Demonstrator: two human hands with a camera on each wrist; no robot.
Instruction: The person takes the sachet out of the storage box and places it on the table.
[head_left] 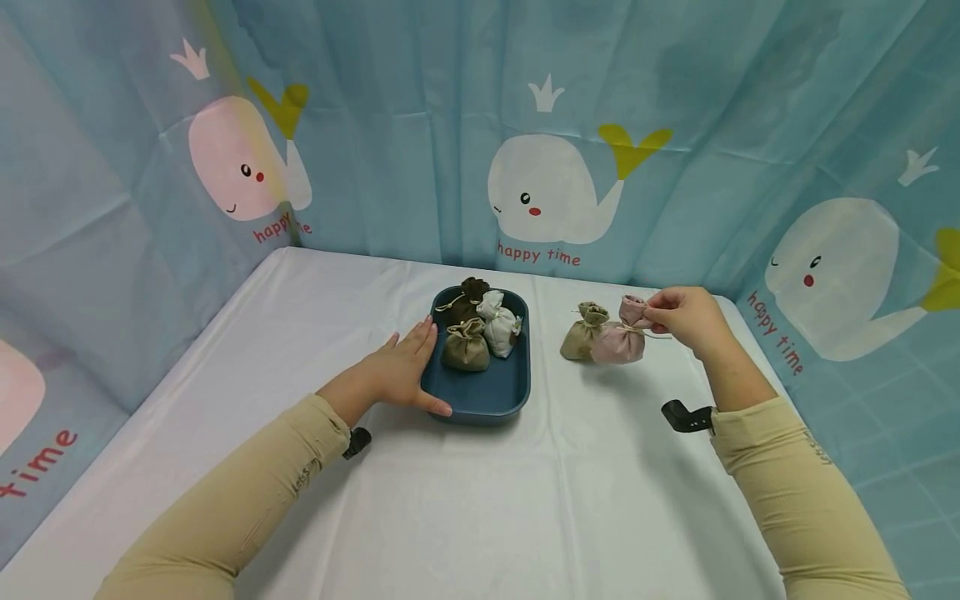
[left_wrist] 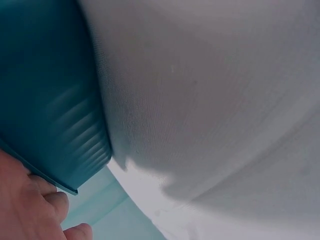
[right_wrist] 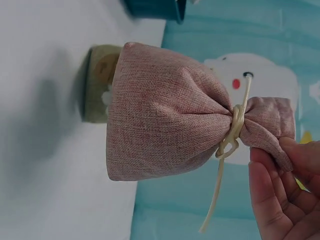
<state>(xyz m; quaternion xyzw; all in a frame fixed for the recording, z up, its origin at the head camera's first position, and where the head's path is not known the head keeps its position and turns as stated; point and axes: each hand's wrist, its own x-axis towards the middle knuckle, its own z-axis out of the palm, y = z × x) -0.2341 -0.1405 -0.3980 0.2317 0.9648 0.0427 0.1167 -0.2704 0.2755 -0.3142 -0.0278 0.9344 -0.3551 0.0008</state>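
Note:
My right hand point(head_left: 686, 317) pinches the gathered top of a pink drawstring pouch point(right_wrist: 165, 115), held above the table with its cord dangling. Just behind it a khaki pouch point(head_left: 579, 340) stands on the cloth, partly covered by the pink one in the right wrist view. With fingers spread straight, my left hand point(head_left: 405, 367) rests against the left side of a blue tray point(head_left: 480, 396). Inside the tray, toward its back, sit a dark brown pouch point(head_left: 461, 310), a white pouch point(head_left: 501, 329) and an olive-brown pouch point(head_left: 467, 354).
A white cloth point(head_left: 480, 517) covers the table. Blue curtains point(head_left: 390, 150) printed with whales hang along its back and sides. Small black wrist cameras point(head_left: 686, 417) stick out from both sleeves.

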